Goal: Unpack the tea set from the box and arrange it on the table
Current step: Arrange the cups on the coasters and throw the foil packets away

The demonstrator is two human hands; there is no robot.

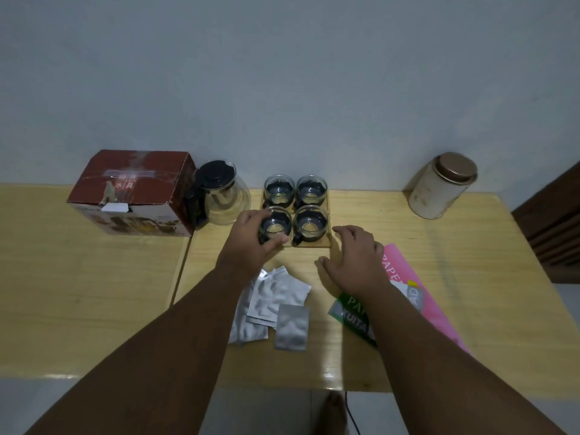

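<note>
Several small glass cups with dark bases stand in a square on wooden coasters (326,243) at the back middle of the table. My left hand (251,240) wraps around the near-left cup (277,226), thumb at its front. The near-right cup (311,226) and the two far cups (279,190) (311,189) stand free. My right hand (353,259) hovers flat, fingers apart, just right of the coasters and holds nothing. A glass teapot (224,196) with a black lid stands left of the cups. The dark red box (131,193) sits further left.
A pile of silver foil packets (276,304) lies between my forearms. A pink sheet (417,277) and a green-and-white packet (354,312) lie under my right wrist. A pale tin with a bronze lid (439,186) stands at the back right. A seam splits the wooden table (94,293).
</note>
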